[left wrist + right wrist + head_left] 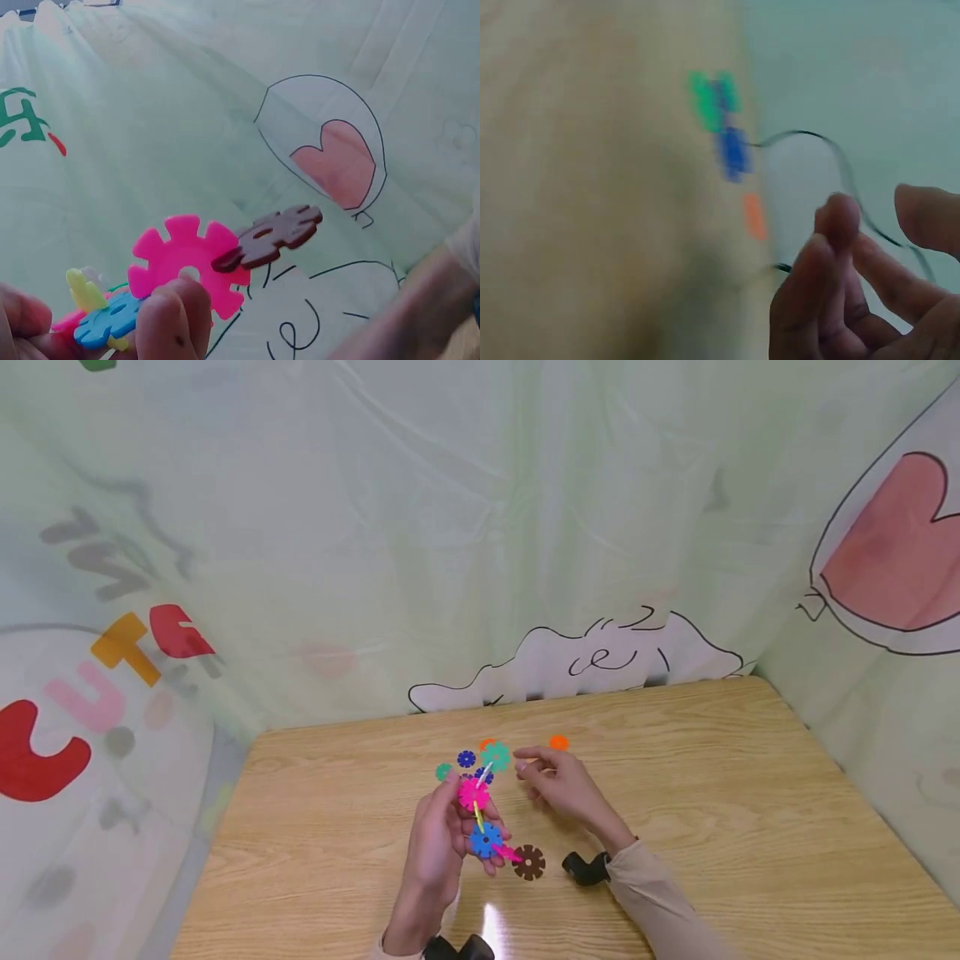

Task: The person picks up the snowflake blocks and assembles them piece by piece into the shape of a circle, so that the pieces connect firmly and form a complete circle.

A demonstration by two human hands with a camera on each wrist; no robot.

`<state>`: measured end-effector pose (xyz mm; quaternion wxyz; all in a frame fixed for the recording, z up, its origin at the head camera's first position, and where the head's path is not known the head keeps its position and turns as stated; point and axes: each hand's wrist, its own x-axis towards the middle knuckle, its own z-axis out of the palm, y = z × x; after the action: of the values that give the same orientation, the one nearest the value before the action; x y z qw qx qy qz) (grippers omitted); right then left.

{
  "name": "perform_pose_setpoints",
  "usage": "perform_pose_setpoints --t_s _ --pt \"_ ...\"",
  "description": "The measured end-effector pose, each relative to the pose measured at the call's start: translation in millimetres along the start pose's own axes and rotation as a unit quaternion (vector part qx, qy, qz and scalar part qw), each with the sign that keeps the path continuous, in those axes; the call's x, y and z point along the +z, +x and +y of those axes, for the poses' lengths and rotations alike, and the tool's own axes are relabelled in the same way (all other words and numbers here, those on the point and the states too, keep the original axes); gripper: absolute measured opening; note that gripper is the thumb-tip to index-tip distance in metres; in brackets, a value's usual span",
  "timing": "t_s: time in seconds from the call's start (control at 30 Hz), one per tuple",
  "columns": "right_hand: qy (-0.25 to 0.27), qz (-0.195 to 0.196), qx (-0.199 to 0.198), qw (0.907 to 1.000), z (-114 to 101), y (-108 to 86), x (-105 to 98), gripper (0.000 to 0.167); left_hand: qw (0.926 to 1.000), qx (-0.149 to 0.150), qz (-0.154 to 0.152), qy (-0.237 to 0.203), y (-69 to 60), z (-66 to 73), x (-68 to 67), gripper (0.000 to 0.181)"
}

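Note:
My left hand [435,839] holds a chain of notched plastic snowflake discs, slotted edge to edge. In the head view it runs from a teal disc [495,757] through a white disc [485,774], a pink disc [473,794], a yellow disc [478,816], a blue disc [486,840] and a second pink disc [506,852] to a brown disc [528,862]. The left wrist view has the brown disc [281,236] jutting from the pink disc [161,259] by a fingertip. Beside the teal end, my right hand [564,787] is bare, its thumb and fingers apart and loosely bent.
Loose discs lie on the wooden table [315,827] beyond the hands: a dark blue disc [466,759], a green disc [443,772] and an orange disc [558,742] among them. A printed curtain [450,527] hangs behind the table's far edge. Each wrist carries a black camera.

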<state>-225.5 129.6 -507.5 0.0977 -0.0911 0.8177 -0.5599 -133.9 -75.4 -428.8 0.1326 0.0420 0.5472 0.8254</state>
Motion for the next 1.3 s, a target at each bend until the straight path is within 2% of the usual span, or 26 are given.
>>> perform_pose_setpoints --t_s 0.07,0.17,0.23,0.3,0.37,0.43,0.6,0.7,0.83,0.87,0.97,1.07,1.17,1.23,1.3 --pt "-0.031 -0.028 0.000 0.9991 8 2.7 15 0.038 0.9999 -0.008 0.008 -0.002 1.1 -1.7 0.0 0.062" --pt "-0.092 -0.063 -0.045 0.9928 12 2.9 34 0.039 0.9998 -0.011 0.007 -0.015 2.8 -3.1 -0.3 0.059" --pt "-0.151 -0.079 -0.081 0.9820 12 1.8 44 0.042 0.9996 -0.010 -0.004 -0.024 3.8 -3.4 -1.1 0.058" --pt "-0.211 -0.083 -0.116 0.9671 13 1.3 53 0.037 0.9993 -0.010 -0.011 -0.035 4.3 -3.7 -1.8 0.057" --pt "-0.263 -0.081 -0.131 0.9525 11 0.4 58 0.025 0.9988 -0.011 -0.016 -0.045 4.3 -3.3 -1.8 0.056" --pt "-0.278 -0.074 -0.131 0.9488 9 -0.3 60 0.012 0.9984 -0.007 -0.015 -0.054 4.1 -3.6 -1.7 0.053" --pt "-0.243 -0.056 -0.090 0.9643 6 -1.7 57 0.008 0.9975 0.021 0.008 -0.067 4.3 -4.8 0.9 0.041" --pt "-0.249 -0.042 -0.071 0.9649 6 -0.8 53 0.015 0.9956 0.047 0.048 -0.065 4.0 -5.9 3.1 0.043" --pt "-0.254 -0.037 -0.025 0.9663 5 -0.5 46 0.022 0.9902 0.073 0.103 -0.060 4.9 -8.5 4.6 0.043" --pt "-0.247 -0.040 -0.009 0.9682 6 -0.6 45 0.023 0.9894 0.075 0.109 -0.060 5.3 -9.2 4.8 0.043" --pt "-0.230 -0.041 0.008 0.9722 7 -0.7 37 0.024 0.9883 0.069 0.119 -0.067 6.8 -10.6 4.7 0.043" --pt "-0.220 -0.043 -0.008 0.9745 11 0.1 28 0.025 0.9878 0.063 0.130 -0.059 7.6 -11.0 5.1 0.048" --pt "-0.214 -0.047 -0.039 0.9749 13 1.4 20 0.023 0.9856 0.072 0.148 -0.039 8.7 -11.0 7.1 0.046" --pt "-0.203 -0.028 -0.072 0.9761 10 2.0 16 0.018 0.9833 0.082 0.160 -0.025 9.4 -11.3 9.2 0.042" --pt "-0.171 0.009 -0.116 0.9785 4 1.6 12 0.011 0.9819 0.094 0.163 -0.021 9.8 -11.8 11.8 0.038"
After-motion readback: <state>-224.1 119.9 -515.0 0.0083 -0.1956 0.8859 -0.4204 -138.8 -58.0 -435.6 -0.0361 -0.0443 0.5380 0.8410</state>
